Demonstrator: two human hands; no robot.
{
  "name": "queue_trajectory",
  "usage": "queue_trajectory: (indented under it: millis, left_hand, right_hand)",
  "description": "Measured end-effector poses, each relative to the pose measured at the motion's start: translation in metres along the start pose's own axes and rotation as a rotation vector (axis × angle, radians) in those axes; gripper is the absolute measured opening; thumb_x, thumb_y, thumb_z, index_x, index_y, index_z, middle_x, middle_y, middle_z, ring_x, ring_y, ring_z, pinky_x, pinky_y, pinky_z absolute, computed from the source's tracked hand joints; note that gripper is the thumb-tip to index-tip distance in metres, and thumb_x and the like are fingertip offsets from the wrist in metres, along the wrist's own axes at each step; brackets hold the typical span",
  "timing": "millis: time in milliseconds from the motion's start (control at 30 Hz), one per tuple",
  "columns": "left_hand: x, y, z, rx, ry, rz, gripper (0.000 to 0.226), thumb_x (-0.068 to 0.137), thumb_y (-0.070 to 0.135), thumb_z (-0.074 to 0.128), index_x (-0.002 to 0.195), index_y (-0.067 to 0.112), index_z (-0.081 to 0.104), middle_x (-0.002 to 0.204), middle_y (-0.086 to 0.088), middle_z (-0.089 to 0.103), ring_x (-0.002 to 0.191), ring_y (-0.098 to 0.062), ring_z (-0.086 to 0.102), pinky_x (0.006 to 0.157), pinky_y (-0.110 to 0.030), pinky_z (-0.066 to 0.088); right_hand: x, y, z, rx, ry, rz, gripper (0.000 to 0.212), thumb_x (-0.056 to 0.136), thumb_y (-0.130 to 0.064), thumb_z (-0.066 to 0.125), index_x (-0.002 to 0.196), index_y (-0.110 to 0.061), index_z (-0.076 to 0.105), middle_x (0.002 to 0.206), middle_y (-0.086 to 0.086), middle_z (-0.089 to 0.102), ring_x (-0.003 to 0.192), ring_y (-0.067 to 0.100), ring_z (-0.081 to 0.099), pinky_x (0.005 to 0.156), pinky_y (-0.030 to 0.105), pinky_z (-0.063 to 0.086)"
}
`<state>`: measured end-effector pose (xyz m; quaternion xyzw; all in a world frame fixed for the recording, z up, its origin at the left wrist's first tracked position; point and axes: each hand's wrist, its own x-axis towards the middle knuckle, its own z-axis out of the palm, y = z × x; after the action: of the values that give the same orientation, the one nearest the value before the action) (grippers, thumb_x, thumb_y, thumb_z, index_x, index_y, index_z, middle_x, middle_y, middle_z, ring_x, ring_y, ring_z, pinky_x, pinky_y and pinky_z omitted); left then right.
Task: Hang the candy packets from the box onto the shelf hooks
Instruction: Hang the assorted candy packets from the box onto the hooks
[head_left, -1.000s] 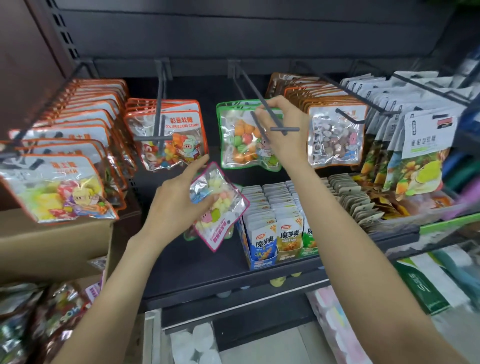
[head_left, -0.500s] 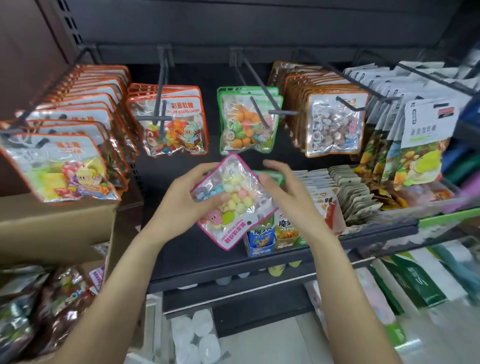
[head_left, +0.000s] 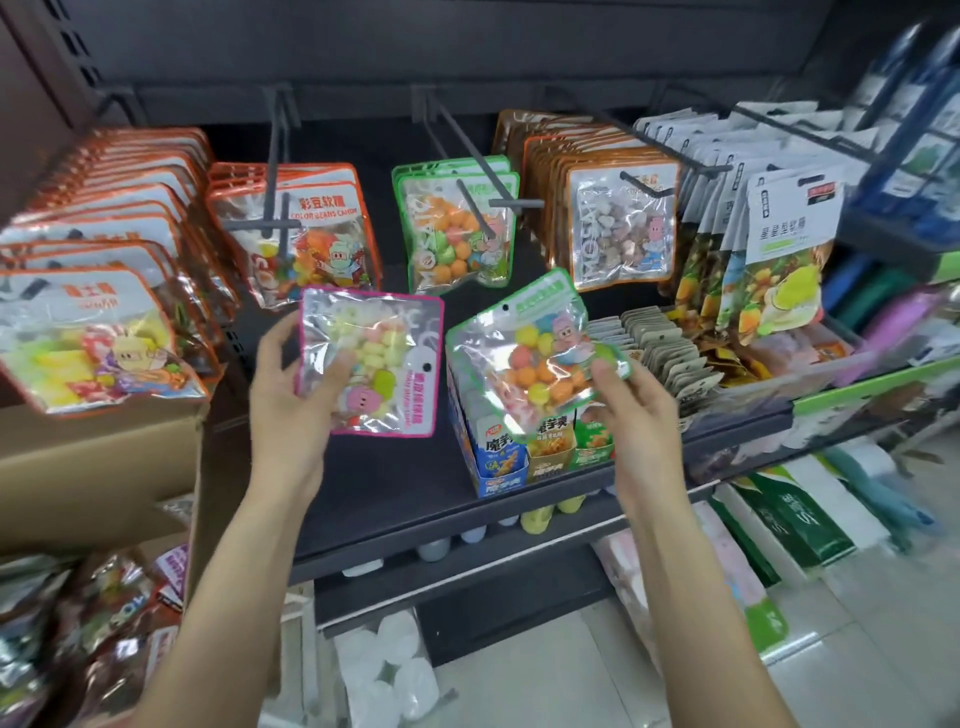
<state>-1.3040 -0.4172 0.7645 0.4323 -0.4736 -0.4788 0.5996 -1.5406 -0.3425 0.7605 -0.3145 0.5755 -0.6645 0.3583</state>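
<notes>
While the left hand (head_left: 291, 395) pinches the pink-edged packet (head_left: 371, 361), the right hand (head_left: 631, 415) grips the green-edged packet (head_left: 535, 353); its hole should meet the green-row hook (head_left: 480, 218) at twelve o'clock.

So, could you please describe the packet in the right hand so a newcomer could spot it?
Start at the dark shelf with the hooks. In front of it, the right hand pinches a green-edged packet of orange and yellow balls. The left hand's packet is pink-edged instead.
</notes>
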Motion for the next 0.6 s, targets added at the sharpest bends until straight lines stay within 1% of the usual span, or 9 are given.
queue_trajectory:
  millis: [67, 133, 233, 300, 367, 400, 433, 533, 600]
  left_hand:
    - [-0.001, 0.002, -0.005, 0.053, 0.016, 0.082, 0.052, 0.09, 0.01, 0.063, 0.131, 0.035, 0.041, 0.125, 0.002, 0.062, 0.108, -0.012, 0.065, 0.075, -0.026, 0.058]
    - [-0.004, 0.001, -0.003, 0.124, -0.007, 0.149, 0.052, 0.092, 0.009, 0.061, 0.125, 0.045, 0.045, 0.128, 0.012, 0.058, 0.113, -0.01, 0.061, 0.086, -0.036, 0.056]
    - [-0.007, 0.001, 0.011, 0.269, -0.085, 0.149, 0.039, 0.094, 0.01, 0.057, 0.103, 0.047, 0.062, 0.109, 0.029, 0.064, 0.111, -0.006, 0.059, 0.1, -0.047, 0.047]
    - [-0.014, 0.006, 0.027, 0.244, -0.164, 0.108, 0.029, 0.094, 0.016, 0.058, 0.096, 0.044, 0.067, 0.101, 0.028, 0.067, 0.106, -0.003, 0.061, 0.101, -0.041, 0.047]
    - [-0.018, 0.014, 0.041, 0.244, -0.213, 0.119, 0.021, 0.087, 0.026, 0.067, 0.096, 0.044, 0.063, 0.097, 0.033, 0.066, 0.099, 0.009, 0.059, 0.095, -0.02, 0.047]
    - [-0.018, 0.017, 0.045, 0.276, -0.208, 0.156, 0.027, 0.081, 0.027, 0.073, 0.096, 0.045, 0.06, 0.094, 0.037, 0.063, 0.096, 0.014, 0.057, 0.087, -0.01, 0.045]
    - [-0.017, 0.02, 0.048, 0.303, -0.197, 0.194, 0.036, 0.076, 0.027, 0.079, 0.096, 0.046, 0.057, 0.092, 0.036, 0.063, 0.093, 0.016, 0.057, 0.082, -0.005, 0.043]
    - [-0.01, 0.023, 0.052, 0.341, -0.176, 0.252, 0.046, 0.072, 0.023, 0.083, 0.098, 0.046, 0.053, 0.098, 0.027, 0.063, 0.091, 0.011, 0.059, 0.081, -0.01, 0.046]
    - [-0.007, 0.024, 0.052, 0.359, -0.182, 0.28, 0.047, 0.072, 0.023, 0.083, 0.099, 0.047, 0.053, 0.102, 0.025, 0.063, 0.094, 0.008, 0.06, 0.083, -0.013, 0.047]
  right_hand:
    - [0.0, -0.006, -0.006, 0.017, 0.021, -0.035, 0.024, 0.094, -0.022, 0.061, 0.114, -0.009, 0.064, 0.089, 0.011, 0.055, 0.065, 0.005, 0.061, 0.081, 0.034, 0.048]
    - [-0.004, -0.009, -0.005, 0.067, -0.002, -0.075, 0.024, 0.094, -0.016, 0.059, 0.116, -0.006, 0.062, 0.083, 0.01, 0.056, 0.062, 0.004, 0.061, 0.074, 0.031, 0.052]
    - [-0.01, -0.01, 0.004, 0.15, -0.073, -0.104, 0.02, 0.094, -0.009, 0.057, 0.114, -0.009, 0.06, 0.075, -0.003, 0.062, 0.069, 0.003, 0.063, 0.066, 0.025, 0.054]
    - [-0.013, -0.009, 0.013, 0.15, -0.119, -0.116, 0.016, 0.093, -0.006, 0.056, 0.107, -0.013, 0.059, 0.074, -0.012, 0.069, 0.072, 0.003, 0.066, 0.067, 0.025, 0.056]
    - [-0.015, -0.006, 0.022, 0.165, -0.144, -0.097, 0.016, 0.093, -0.005, 0.056, 0.107, -0.013, 0.057, 0.073, -0.013, 0.07, 0.071, 0.003, 0.066, 0.07, 0.027, 0.057]
    - [-0.014, -0.004, 0.025, 0.174, -0.158, -0.082, 0.015, 0.093, -0.005, 0.056, 0.107, -0.013, 0.056, 0.076, -0.011, 0.07, 0.072, 0.004, 0.067, 0.07, 0.027, 0.057]
    - [-0.013, -0.003, 0.027, 0.182, -0.168, -0.069, 0.014, 0.094, -0.004, 0.055, 0.104, -0.014, 0.056, 0.08, -0.009, 0.07, 0.075, 0.006, 0.067, 0.071, 0.027, 0.056]
    - [-0.004, -0.009, 0.031, 0.094, -0.135, -0.159, 0.018, 0.094, -0.003, 0.056, 0.102, -0.019, 0.054, 0.088, -0.002, 0.066, 0.081, 0.006, 0.065, 0.077, 0.022, 0.049]
    - [0.004, -0.019, 0.035, 0.019, -0.129, -0.314, 0.031, 0.094, -0.011, 0.059, 0.115, -0.03, 0.046, 0.092, -0.001, 0.063, 0.089, 0.01, 0.065, 0.08, 0.02, 0.047]
